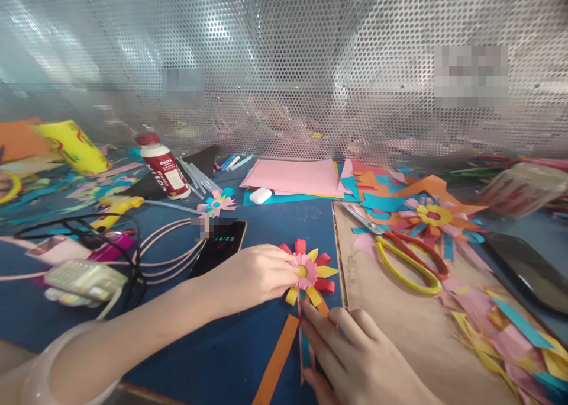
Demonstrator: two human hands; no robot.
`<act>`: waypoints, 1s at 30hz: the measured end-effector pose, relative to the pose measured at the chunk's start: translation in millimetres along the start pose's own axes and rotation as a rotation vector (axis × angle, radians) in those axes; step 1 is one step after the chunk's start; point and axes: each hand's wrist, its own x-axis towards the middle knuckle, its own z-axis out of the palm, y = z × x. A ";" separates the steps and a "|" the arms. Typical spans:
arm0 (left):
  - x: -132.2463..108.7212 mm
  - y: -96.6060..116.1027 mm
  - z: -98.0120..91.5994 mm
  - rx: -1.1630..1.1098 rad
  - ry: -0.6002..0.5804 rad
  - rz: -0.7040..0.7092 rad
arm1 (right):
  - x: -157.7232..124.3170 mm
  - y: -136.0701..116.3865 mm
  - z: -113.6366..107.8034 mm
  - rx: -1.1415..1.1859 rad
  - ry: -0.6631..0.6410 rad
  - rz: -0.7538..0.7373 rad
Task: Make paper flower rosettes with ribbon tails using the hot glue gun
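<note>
A paper flower (306,270) with a pink centre and red and yellow petals lies on the blue table. My left hand (261,272) reaches from the left, its fingers closed together on the flower's left edge. Below the flower, my right hand (350,349) rests palm down with its fingers spread, the fingertips beside a narrow blue and pink strip (305,346). Part of that strip is hidden under the fingers. An orange paper strip (278,357) lies between the hands, near the front.
Scissors (410,263) lie right of the flower, near another paper flower (432,215). Behind are pink sheets (293,177) and a white case (260,196). Left are a phone (219,245), a bottle (165,168), a yellow glue gun (116,211) and cables. Another phone (526,269) lies far right.
</note>
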 end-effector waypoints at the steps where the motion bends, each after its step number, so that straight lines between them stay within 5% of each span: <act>1: 0.0 0.2 0.0 -0.001 0.007 0.004 | 0.2 0.0 0.0 0.001 -0.003 -0.005; 30: -0.1 3.0 0.8 -0.039 -0.007 -0.023 | 1.2 0.0 -4.6 0.013 -0.088 -0.014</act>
